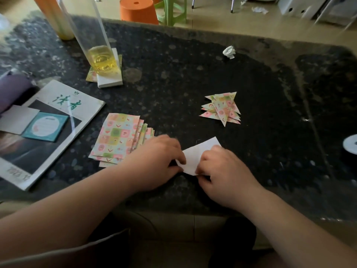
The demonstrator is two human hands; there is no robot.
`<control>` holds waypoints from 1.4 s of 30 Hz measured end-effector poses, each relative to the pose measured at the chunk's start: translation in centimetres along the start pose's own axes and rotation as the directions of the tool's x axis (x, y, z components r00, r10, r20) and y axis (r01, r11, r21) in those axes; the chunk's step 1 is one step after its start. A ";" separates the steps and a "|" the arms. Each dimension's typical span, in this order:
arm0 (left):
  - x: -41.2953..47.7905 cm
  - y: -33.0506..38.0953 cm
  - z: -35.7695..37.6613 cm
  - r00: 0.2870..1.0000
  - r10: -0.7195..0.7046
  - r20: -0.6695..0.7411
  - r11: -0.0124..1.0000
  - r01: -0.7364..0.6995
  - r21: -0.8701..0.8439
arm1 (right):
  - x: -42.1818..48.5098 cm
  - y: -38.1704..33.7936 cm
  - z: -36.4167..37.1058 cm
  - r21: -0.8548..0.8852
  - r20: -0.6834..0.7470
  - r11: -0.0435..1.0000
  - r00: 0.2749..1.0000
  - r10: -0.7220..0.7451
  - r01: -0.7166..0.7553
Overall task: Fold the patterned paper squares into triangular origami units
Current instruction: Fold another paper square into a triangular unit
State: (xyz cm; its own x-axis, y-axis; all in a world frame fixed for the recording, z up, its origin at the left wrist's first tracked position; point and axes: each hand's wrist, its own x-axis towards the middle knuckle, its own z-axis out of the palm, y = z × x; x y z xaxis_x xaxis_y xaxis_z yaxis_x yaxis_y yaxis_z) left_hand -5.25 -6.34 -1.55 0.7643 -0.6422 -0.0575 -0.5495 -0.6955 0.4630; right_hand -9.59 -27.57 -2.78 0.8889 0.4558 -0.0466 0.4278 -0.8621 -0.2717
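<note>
A paper square (195,153) lies white side up on the dark table near the front edge, partly folded. My left hand (156,159) pinches its left corner, and my right hand (222,169) pinches its lower right edge. A fanned stack of patterned paper squares (116,138) lies just left of my left hand. A pile of several folded patterned triangles (222,108) sits farther back, right of centre.
A magazine (48,128) with a teal card and a white card lies at left. A tall clear bottle with yellow liquid (100,59) stands on a white block at back left. A crumpled paper ball (229,52) lies at the back; a white roll (350,144) at far right.
</note>
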 end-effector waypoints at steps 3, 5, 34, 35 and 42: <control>-0.5 0.1 0.6 0.996 -0.054 0.067 0.998 0.053 0.014 | 0.2 0.6 0.0 0.223 0.106 0.972 0.993 0.048 -0.071; -0.6 -0.1 0.6 0.992 -0.087 0.092 0.996 0.086 0.017 | 0.6 1.2 -0.4 0.360 0.131 0.919 0.984 0.120 -0.160; -2.1 6.5 4.3 0.987 -0.054 0.150 0.970 0.016 0.242 | 2.0 1.3 -0.6 0.552 0.073 0.602 0.753 0.654 -0.577; -2.1 6.5 4.3 0.985 -0.066 0.161 0.971 0.026 0.236 | 2.1 1.3 -0.6 0.547 0.071 0.605 0.752 0.656 -0.579; -1.8 6.2 5.0 0.980 -0.092 0.176 0.979 0.056 0.198 | 2.6 1.3 -0.7 0.503 0.067 0.634 0.758 0.648 -0.587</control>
State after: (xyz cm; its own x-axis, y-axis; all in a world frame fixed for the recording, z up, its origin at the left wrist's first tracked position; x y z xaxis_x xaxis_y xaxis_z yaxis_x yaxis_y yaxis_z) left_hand -11.73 -11.13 -2.96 0.7402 -0.6225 -0.2542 -0.5619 -0.7803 0.2746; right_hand -6.65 -27.66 -2.56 0.9405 -0.1984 -0.2758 -0.3326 -0.7028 -0.6288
